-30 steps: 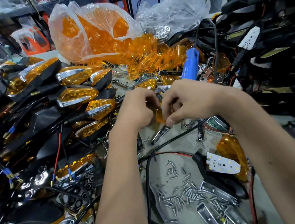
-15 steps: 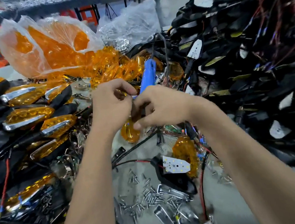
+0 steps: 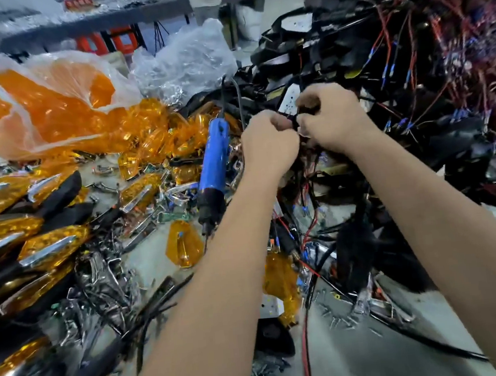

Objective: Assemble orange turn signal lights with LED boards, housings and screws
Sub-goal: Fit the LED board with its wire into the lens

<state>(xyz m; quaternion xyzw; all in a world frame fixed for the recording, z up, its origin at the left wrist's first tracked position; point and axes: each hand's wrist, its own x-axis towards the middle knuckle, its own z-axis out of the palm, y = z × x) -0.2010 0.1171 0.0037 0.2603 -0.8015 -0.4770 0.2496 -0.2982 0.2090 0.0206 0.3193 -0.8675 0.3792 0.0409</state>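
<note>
The LED board [image 3: 290,100] in its black housing [image 3: 309,110] looks light, rigid, wire-tangled. Left hand [image 3: 268,145] and right hand [image 3: 332,120] both pinch the housing; gripping its edges seems safest.

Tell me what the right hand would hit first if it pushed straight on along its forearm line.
Probably the white LED board just beyond the right hand, then the black housings and wires pile; depth is unclear.
</note>
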